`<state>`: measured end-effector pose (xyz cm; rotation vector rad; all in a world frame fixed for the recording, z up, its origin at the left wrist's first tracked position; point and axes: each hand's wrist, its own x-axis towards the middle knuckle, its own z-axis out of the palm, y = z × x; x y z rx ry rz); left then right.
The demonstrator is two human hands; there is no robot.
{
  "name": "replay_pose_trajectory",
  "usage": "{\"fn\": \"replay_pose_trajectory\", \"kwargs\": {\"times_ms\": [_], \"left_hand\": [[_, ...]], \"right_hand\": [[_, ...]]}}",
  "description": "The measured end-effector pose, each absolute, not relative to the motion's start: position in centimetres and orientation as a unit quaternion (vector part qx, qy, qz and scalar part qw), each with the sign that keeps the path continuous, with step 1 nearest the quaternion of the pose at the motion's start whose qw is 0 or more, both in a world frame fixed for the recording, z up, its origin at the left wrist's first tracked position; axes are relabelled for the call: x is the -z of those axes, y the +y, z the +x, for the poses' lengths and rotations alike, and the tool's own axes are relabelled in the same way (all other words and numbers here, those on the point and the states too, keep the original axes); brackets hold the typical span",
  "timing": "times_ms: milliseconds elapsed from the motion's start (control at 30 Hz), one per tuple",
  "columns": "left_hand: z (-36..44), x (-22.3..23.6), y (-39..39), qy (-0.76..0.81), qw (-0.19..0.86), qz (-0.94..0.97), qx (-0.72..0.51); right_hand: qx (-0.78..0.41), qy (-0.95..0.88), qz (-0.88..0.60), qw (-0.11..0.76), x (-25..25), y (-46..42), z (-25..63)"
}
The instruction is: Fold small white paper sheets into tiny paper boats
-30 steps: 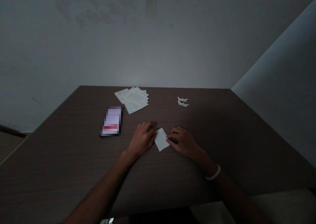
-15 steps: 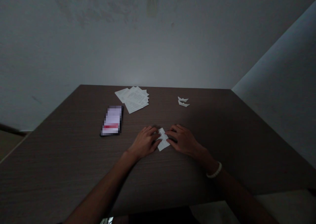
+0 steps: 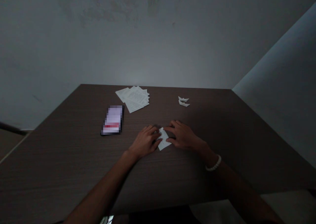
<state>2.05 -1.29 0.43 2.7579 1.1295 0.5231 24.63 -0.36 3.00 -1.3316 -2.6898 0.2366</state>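
Observation:
A small piece of printed white paper (image 3: 163, 145) lies flat on the table in front of me, its sides partly covered by my fingers. My left hand (image 3: 146, 141) holds down its left side, with thumb and index fingertips pressed on the sheet. On the opposite side, my right hand (image 3: 181, 135) grips the paper's right edge, the index finger near the top corner and the thumb lower down. Whether a crease runs under the fingers is too small to tell. A pale beaded bracelet (image 3: 214, 164) circles my right wrist.
Several printed paper sheets (image 3: 135, 98) lie fanned out at the back left of the brown table (image 3: 74, 158). Nearer me is a phone (image 3: 112, 120) with a blurred screen. Two small folded paper boats (image 3: 184, 102) sit at the back right. A wall (image 3: 158, 52) borders the far edge.
My left fingers have come onto the paper from its left edge. My right hand has spread its thumb and index along the right edge. The other things stay where they were.

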Motion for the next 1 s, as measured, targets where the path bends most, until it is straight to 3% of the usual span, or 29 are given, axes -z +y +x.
{"fn": "replay_pose_trajectory", "kwargs": {"times_ms": [1000], "left_hand": [[2.2,-0.4,-1.3,0.383,0.073,0.902,-0.187]], "right_hand": [[-0.03,-0.904,-0.424,0.041,-4.1,-3.3,25.2]]}}
